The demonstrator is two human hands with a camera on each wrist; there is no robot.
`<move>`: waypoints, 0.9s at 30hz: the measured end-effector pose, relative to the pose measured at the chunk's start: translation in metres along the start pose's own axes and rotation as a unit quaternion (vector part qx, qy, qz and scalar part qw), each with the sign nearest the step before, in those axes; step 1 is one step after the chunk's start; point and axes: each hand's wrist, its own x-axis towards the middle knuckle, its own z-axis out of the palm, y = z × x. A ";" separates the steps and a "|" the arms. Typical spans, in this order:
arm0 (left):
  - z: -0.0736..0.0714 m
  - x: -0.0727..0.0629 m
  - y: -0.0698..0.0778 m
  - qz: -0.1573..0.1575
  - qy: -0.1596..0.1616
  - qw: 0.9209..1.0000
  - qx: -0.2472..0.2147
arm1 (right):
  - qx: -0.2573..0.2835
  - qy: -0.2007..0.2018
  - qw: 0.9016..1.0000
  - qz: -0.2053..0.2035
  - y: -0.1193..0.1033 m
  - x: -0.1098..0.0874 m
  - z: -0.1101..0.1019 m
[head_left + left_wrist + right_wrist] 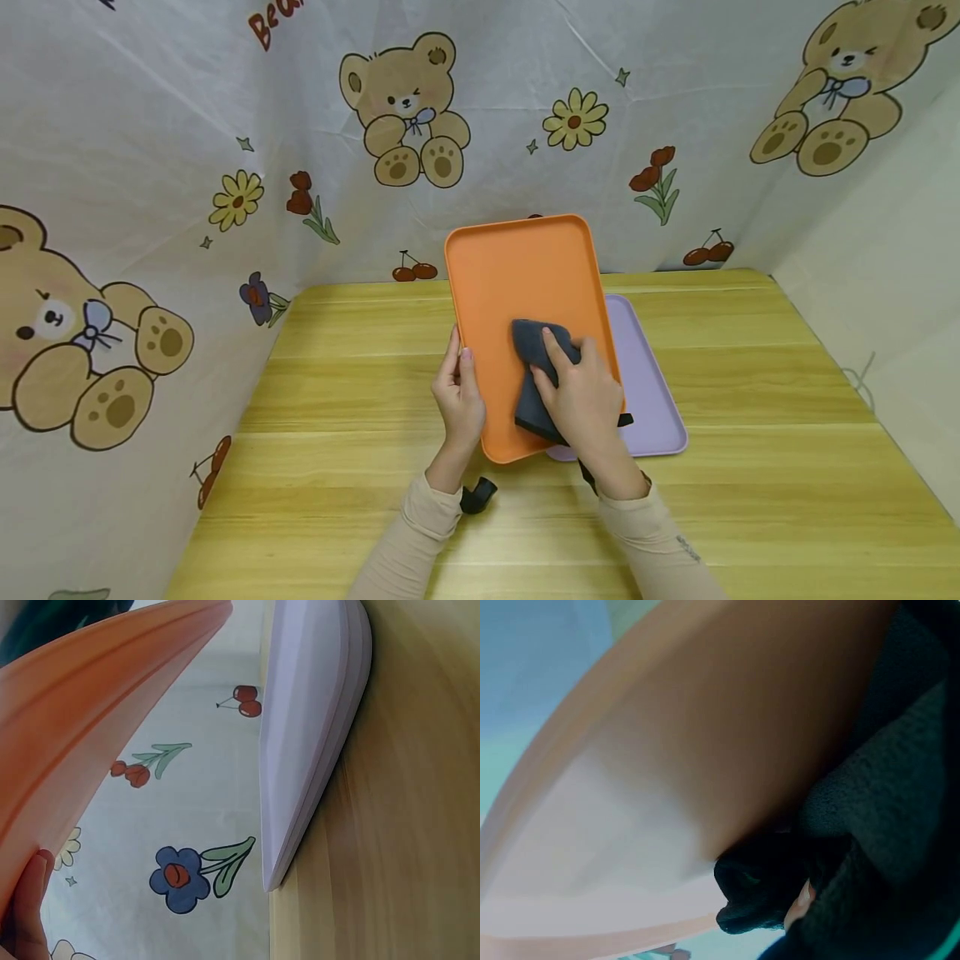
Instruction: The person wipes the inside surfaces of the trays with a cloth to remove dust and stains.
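Observation:
My left hand point(461, 408) grips an orange rectangular tray point(517, 275) by its left edge, thumb at the rim. The tray is held up and tilted, its inner face towards the head camera. Against that face my right hand point(588, 400) holds a folded dark grey cloth point(534, 404), index finger stretched out over it. In the right wrist view the cloth point(885, 802) bunches against the tray surface point(652, 765), and only a fingertip shows. The left wrist view shows the orange tray's underside point(90, 720) and fingers point(31, 900) at its edge.
A light purple tray point(648, 392) lies on the wooden table point(337, 417), partly hidden behind the orange one. A white curtain point(510, 50) printed with bears and flowers stands at the back and left. A black piece point(478, 496) shows beside the left wrist.

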 end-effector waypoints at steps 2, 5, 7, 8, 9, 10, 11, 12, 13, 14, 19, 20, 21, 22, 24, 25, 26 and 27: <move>0.000 0.000 0.001 0.001 0.001 1.000 0.002 | 0.002 -0.002 1.000 0.012 0.005 0.001 0.000; 0.000 0.000 0.002 -0.002 0.004 1.000 0.001 | 0.005 -0.012 0.999 0.035 0.011 0.002 0.000; 0.000 0.000 0.002 -0.006 0.004 1.000 -0.002 | 0.005 -0.024 0.998 0.053 0.014 0.002 0.000; -0.001 0.000 0.002 -0.007 0.004 1.000 -0.004 | 0.005 -0.030 0.998 0.063 0.016 0.002 0.000; -0.001 0.000 0.002 -0.008 0.004 1.000 -0.006 | 0.005 -0.037 0.997 0.073 0.018 0.003 -0.001; -0.001 0.000 0.002 -0.008 0.004 1.000 -0.007 | 0.005 -0.043 0.996 0.081 0.020 0.003 -0.001; -0.001 0.000 0.002 -0.008 0.003 1.000 -0.007 | 0.007 -0.047 0.995 0.090 0.022 0.003 -0.001; -0.001 0.000 0.002 -0.006 0.004 1.000 -0.006 | 0.008 -0.049 0.994 0.098 0.024 0.004 -0.001; -0.001 0.001 0.002 -0.004 0.005 1.000 -0.005 | 0.009 -0.051 0.993 0.105 0.026 0.004 -0.001; -0.001 0.001 0.002 -0.002 0.006 1.000 -0.003 | 0.010 -0.052 0.992 0.111 0.027 0.005 -0.001; 0.000 0.001 0.001 0.018 0.004 1.000 0.007 | 0.013 -0.054 0.989 0.138 0.035 0.005 -0.001; 0.000 0.001 0.001 0.022 0.002 1.000 0.009 | 0.013 -0.054 0.988 0.142 0.036 0.005 -0.001; 0.001 0.001 0.001 0.025 0.001 1.000 0.010 | 0.014 -0.052 0.988 0.145 0.037 0.005 -0.001; 0.001 0.001 0.001 0.027 -0.001 1.000 0.011 | 0.015 -0.050 0.988 0.147 0.037 0.005 0.000; 0.001 0.001 0.000 0.029 0.000 1.000 0.012 | 0.014 -0.046 0.988 0.147 0.037 0.005 0.000; 0.000 0.001 0.000 0.027 -0.001 1.000 0.011 | 0.013 -0.044 0.988 0.146 0.036 0.005 0.000; 0.000 0.001 0.000 0.026 -0.001 1.000 0.011 | 0.012 -0.042 0.988 0.145 0.036 0.004 0.000; 0.000 0.001 0.000 0.024 0.000 1.000 0.010 | 0.011 -0.040 0.989 0.144 0.035 0.004 0.001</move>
